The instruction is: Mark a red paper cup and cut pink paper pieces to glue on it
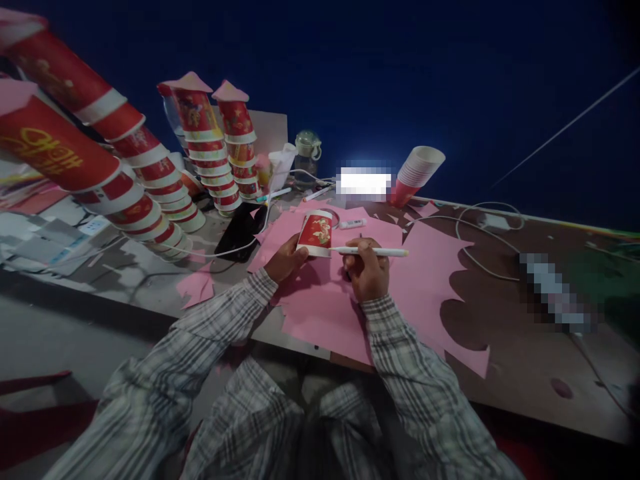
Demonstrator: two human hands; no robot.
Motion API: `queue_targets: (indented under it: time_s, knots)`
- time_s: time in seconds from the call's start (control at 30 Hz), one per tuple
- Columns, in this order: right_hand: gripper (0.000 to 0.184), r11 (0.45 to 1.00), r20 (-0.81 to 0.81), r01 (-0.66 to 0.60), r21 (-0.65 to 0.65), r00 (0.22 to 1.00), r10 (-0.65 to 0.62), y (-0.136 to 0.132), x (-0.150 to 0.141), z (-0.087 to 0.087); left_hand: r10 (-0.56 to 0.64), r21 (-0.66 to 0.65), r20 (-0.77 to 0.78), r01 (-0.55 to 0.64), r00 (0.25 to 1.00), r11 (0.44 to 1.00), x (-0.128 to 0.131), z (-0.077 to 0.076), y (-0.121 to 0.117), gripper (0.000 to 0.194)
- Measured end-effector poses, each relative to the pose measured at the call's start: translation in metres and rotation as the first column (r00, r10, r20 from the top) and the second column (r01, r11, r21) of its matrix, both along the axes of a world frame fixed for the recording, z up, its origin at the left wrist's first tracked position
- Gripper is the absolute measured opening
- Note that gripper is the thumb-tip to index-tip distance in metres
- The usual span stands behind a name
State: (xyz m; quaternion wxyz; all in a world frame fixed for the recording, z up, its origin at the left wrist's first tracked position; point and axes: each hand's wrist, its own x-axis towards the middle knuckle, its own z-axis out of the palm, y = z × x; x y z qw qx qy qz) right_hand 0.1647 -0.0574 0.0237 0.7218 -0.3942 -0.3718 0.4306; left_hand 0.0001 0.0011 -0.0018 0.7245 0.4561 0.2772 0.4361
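Observation:
In my left hand (287, 260) is a red paper cup (316, 233) with white edges and a gold print, its side turned up toward me. My fingers wrap round its left side and the thumb lies along the lower edge. My right hand (369, 272) grips a white marker (393, 252), held level, with its tip at the cup's lower right edge. Under both hands spreads pink paper (320, 307), some of it cut in curves. A short white capped object (353, 224) lies on the paper just behind the cup.
Tall stacks of red cups (205, 143) with pink paper cones stand at the left. A nested cup stack (419, 170) leans at the back right. Near it are a clear bottle (306, 160), a black phone-like slab (241, 233) and a white cable (457, 220). Pink scraps (197, 285) lie about.

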Motion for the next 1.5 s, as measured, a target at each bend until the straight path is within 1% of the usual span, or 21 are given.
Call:
queue_targets:
  time_s: [0.1,0.17,0.27,0.37,0.43,0.5,0.57,0.63,0.77,0.83,0.97,1.07,1.13,1.2,1.27,1.33,1.37,1.43,1.5]
  knots:
    - [0.033,0.996,0.024,-0.088,0.003,0.996,0.088,-0.001,-0.001,-0.003,-0.008,0.027,0.003,0.008,1.0,1.0,0.0,0.002,-0.002,0.072]
    - [0.032,0.994,0.033,-0.107,-0.002,0.994,0.107,0.0,-0.001,-0.006,-0.016,0.029,0.006,0.015,1.0,0.999,0.0,0.003,-0.003,0.071]
    - [0.031,0.999,0.009,-0.051,-0.014,0.999,0.051,0.001,0.001,-0.007,-0.019,0.014,0.018,0.019,1.0,1.0,0.001,0.004,-0.004,0.07]
    - [0.03,1.0,-0.043,0.014,-0.023,0.999,-0.015,0.003,0.003,-0.003,-0.018,-0.019,0.052,0.019,0.999,1.0,0.001,0.003,-0.004,0.071]
    - [0.029,1.0,-0.066,0.009,-0.018,0.998,-0.01,0.002,0.002,0.0,-0.021,-0.027,0.063,0.022,0.998,0.999,0.001,0.003,-0.003,0.071]
    - [0.03,1.0,-0.067,-0.03,-0.006,0.997,0.029,0.001,0.0,0.001,-0.031,-0.022,0.06,0.032,0.998,0.999,0.001,0.003,-0.003,0.07]
    - [0.031,0.998,-0.063,-0.066,0.0,0.996,0.066,0.001,-0.002,0.001,-0.047,-0.018,0.056,0.048,0.997,0.999,0.0,0.003,-0.003,0.068]
    - [0.031,0.997,-0.061,-0.075,-0.007,0.995,0.075,0.001,-0.002,0.001,-0.049,-0.02,0.063,0.05,0.997,0.999,0.0,0.004,-0.003,0.067]
    - [0.031,0.999,-0.078,0.016,-0.048,0.997,-0.019,0.003,0.001,0.001,-0.059,-0.055,0.083,0.064,0.995,0.996,-0.001,0.006,-0.005,0.07]
    - [0.031,0.997,-0.093,0.035,-0.064,0.995,-0.041,0.004,0.002,0.002,-0.061,-0.065,0.083,0.066,0.995,0.996,-0.001,0.007,-0.005,0.069]
    - [0.031,0.998,-0.109,-0.033,-0.047,0.994,0.028,0.002,0.0,0.003,-0.051,-0.07,0.092,0.058,0.994,0.996,-0.001,0.009,-0.005,0.066]
    - [0.031,0.996,-0.103,-0.073,-0.057,0.992,0.067,0.001,-0.002,0.001,-0.051,-0.084,0.119,0.062,0.992,0.995,-0.001,0.01,-0.005,0.065]
    - [0.031,0.996,-0.093,-0.056,-0.069,0.994,0.05,0.004,-0.001,-0.002,-0.058,-0.102,0.14,0.072,0.988,0.992,-0.001,0.01,-0.006,0.064]
    - [0.032,0.998,-0.092,0.009,-0.062,0.996,-0.015,0.007,0.001,-0.004,-0.057,-0.124,0.169,0.079,0.984,0.989,-0.001,0.01,-0.007,0.064]
    - [0.033,0.997,-0.095,0.08,-0.023,0.992,-0.082,0.01,0.003,-0.005,-0.034,-0.159,0.19,0.065,0.981,0.985,0.0,0.009,-0.007,0.063]
    - [0.036,0.993,-0.057,0.116,0.03,0.992,-0.114,0.011,0.003,-0.007,0.009,-0.201,0.199,0.032,0.98,0.979,0.0,0.009,-0.007,0.058]
    - [0.037,0.991,-0.01,0.124,0.049,0.992,-0.124,0.01,0.002,-0.008,0.025,-0.217,0.203,0.02,0.979,0.976,0.0,0.008,-0.007,0.055]
    - [0.037,0.988,0.133,0.139,0.073,0.98,-0.148,0.006,-0.002,-0.009,0.033,-0.229,0.217,0.018,0.976,0.973,-0.001,0.007,-0.006,0.052]
    - [0.034,0.982,0.313,0.143,0.121,0.934,-0.175,0.001,-0.005,-0.012,0.016,-0.212,0.237,0.035,0.971,0.977,-0.001,0.006,-0.006,0.054]
